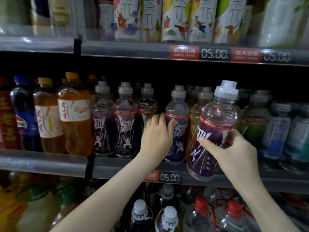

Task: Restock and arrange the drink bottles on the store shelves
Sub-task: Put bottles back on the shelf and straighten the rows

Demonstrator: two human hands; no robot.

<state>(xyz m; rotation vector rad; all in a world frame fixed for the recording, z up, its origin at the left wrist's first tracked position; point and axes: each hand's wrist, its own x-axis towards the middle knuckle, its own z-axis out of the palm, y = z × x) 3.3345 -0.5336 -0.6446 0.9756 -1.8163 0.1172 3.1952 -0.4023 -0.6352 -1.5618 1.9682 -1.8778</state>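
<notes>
- Dim store shelving filled the view; the middle shelf (127,166) carried the sports-cap drinks, with its price tag (169,177) on the front rail.
- The left hand (157,138) was wrapped round the waist of the shelf bottle (178,114), a purple-label one standing upright at the shelf front, fingers curled onto its label.
- The right hand (234,153) was clamped on the spare bottle (215,131), same purple label, thumb across the print. It hung in front of the shelf lip, slightly tilted, base below rail level, so not on the shelf yet.
- Step looked like closing up the purple facing, then slotting the spare in.
- A dark gap sat just left of the shelf bottle, between it and the purple row (125,124).
- To do it well: slide the shelf bottle across rather than lift it, keeping it upright so it did not knock the yellow bottle (195,114) just beside it.
- Raise the spare clear of the lip, set it base first, label out (caps looked tall under the next shelf, so probably go in low).
- Depth behind the front row could not be read in the dark.
</notes>
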